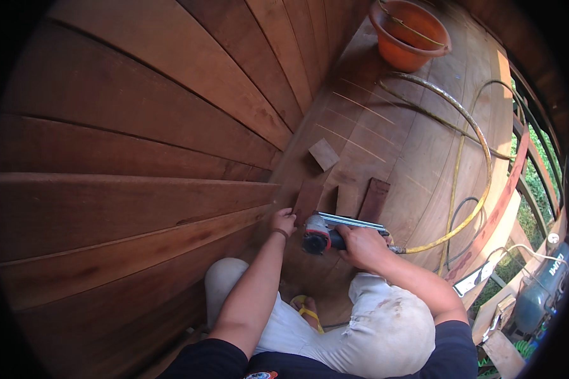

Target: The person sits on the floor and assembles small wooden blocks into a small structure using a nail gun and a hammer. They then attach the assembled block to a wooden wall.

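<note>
My right hand (365, 248) is wrapped round the grip of an air nail gun (322, 237), with a yellow hose (433, 245) joined to its back end. The tool's head points left, and its long silver magazine (351, 220) lies on the far side. Just left of the head, my left hand (284, 221) is closed at the near end of a reddish wooden block (308, 198). Its fingertips are small and partly hidden. Beyond the tool lie a lighter block (346, 201) and a dark red block (375, 198). Farther off sits a pale square block (324, 155).
A plank wall (139, 196) rises on my left. An orange bucket (406, 38) stands on the wooden floor (417, 155) at the far end. The hose loops across the right side, near a railing (536, 158). A dark air tank (540, 290) is at lower right.
</note>
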The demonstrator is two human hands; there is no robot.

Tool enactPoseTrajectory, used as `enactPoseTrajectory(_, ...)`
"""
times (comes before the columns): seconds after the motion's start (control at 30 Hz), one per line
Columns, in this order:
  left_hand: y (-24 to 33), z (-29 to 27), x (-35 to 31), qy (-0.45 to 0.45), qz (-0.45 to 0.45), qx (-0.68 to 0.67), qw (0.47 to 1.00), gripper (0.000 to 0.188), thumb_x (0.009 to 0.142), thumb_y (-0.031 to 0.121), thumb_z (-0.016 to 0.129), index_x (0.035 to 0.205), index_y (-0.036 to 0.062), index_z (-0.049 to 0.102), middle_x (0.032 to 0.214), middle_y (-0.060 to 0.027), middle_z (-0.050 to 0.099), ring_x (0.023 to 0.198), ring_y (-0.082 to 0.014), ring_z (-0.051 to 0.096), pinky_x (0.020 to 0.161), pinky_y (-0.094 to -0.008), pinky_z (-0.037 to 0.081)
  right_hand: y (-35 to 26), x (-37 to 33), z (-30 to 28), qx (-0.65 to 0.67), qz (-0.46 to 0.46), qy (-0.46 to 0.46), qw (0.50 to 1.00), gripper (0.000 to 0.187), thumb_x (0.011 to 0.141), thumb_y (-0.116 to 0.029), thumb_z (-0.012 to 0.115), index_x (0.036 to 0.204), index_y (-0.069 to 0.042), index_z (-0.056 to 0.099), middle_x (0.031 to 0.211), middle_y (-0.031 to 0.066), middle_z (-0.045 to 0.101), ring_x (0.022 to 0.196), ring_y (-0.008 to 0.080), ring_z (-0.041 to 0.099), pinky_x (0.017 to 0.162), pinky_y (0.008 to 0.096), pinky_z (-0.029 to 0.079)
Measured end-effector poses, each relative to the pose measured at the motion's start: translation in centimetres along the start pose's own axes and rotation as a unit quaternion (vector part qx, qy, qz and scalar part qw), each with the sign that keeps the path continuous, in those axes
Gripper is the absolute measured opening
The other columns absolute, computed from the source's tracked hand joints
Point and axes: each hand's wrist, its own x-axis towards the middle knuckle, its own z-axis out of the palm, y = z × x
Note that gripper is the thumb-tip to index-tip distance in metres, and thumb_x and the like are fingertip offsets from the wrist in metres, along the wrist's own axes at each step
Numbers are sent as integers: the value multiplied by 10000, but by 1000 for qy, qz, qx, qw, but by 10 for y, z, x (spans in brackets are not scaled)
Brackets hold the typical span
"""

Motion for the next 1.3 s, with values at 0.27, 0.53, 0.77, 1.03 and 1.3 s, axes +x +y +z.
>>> enactPoseTrajectory(0.27,-6,-7,0,-2,83,62,995,354,917,75,691,1268,27,669,1093,-86,731,903,-195,710,725,-342,605,-10,21,1,2,21,-31,999,382,793,-252,700,1096,-29,634,851,220,711,838,405,701,747,509,556)
enactPoseTrajectory(0.53,5,-5,-11,7,84,49,995,332,895,72,718,1223,23,709,1051,-94,748,869,-161,709,692,-306,582,-11,22,2,27,38,-16,999,381,786,-252,704,1075,-17,621,865,229,711,863,415,697,771,514,549)
enactPoseTrajectory(0.77,-13,-5,11,0,50,38,998,365,875,83,722,1232,9,701,1052,-86,738,891,-173,699,745,-311,576,-2,29,-10,63,67,13,996,395,767,-249,704,1110,-57,656,913,233,710,931,424,680,824,517,537)
enactPoseTrajectory(1.03,-33,-1,25,34,100,78,991,356,823,142,751,1168,59,741,1100,-117,741,965,-207,716,845,-329,552,2,47,-25,60,74,-2,995,354,767,-253,704,1064,-63,680,935,248,704,954,432,670,845,515,530)
enactPoseTrajectory(1.3,-31,0,19,61,159,171,970,358,850,120,726,1195,29,710,1004,-122,731,821,-230,710,670,-354,589,-1,49,-33,113,76,7,991,348,778,-240,712,1069,-53,678,953,248,704,967,431,669,841,517,524)
